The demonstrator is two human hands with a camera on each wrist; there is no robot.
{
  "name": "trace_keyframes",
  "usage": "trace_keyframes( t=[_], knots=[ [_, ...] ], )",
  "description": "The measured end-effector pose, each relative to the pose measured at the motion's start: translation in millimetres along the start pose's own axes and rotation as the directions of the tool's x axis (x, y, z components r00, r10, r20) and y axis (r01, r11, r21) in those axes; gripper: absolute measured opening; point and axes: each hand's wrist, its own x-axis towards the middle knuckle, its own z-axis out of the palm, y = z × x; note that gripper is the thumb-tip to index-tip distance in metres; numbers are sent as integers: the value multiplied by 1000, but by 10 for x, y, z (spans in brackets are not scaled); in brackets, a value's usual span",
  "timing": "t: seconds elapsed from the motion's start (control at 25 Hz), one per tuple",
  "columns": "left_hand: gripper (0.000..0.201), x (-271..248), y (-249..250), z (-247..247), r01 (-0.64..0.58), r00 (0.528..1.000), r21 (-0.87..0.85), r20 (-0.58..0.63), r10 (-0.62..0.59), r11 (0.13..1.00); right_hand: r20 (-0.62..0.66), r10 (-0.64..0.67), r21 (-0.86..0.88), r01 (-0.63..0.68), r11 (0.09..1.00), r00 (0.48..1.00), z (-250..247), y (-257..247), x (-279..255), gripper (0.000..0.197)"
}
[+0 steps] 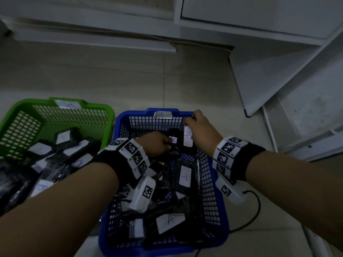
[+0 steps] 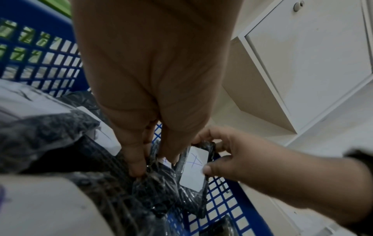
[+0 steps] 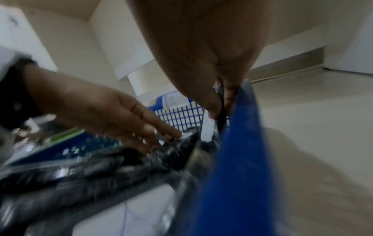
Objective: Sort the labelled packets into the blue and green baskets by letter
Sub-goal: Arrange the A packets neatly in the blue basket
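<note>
The blue basket (image 1: 137,113) carries an "A" tag on its far rim, and the green basket (image 1: 22,106) stands to its left. Both hold several black packets with white labels. My right hand (image 1: 193,123) pinches the top of a black packet labelled "A" (image 1: 187,138), holding it upright against the blue basket's right wall (image 3: 238,143). The same packet (image 2: 193,169) and right hand (image 2: 222,159) show in the left wrist view. My left hand (image 1: 161,143) reaches into the far corner beside it. Its straight fingers (image 3: 161,137) press on another black packet (image 2: 159,188) with a small label (image 1: 174,140).
White cabinets line the back, and a white board (image 1: 278,75) leans at the right. A black cable (image 1: 258,204) runs on the tiled floor just right of the blue basket. The two baskets touch side by side.
</note>
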Motion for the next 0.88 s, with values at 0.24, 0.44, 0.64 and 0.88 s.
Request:
trace_keyframes(
  t=[0.24,0.44,0.64,0.88],
  knots=[
    [60,-14,40,54,26,996,9,-86,-25,1000,-49,53,162,-44,986,997,-80,60,50,22],
    [43,-67,31,21,56,995,-87,-77,-62,995,132,103,18,-106,994,986,-53,9,130,29],
    [35,-105,45,2,18,998,-101,-51,-23,995,157,3,-188,27,982,988,66,-9,-39,20],
    [34,-109,5,11,-50,996,-76,64,55,996,361,66,-268,36,963,930,52,-95,-47,30]
  ],
)
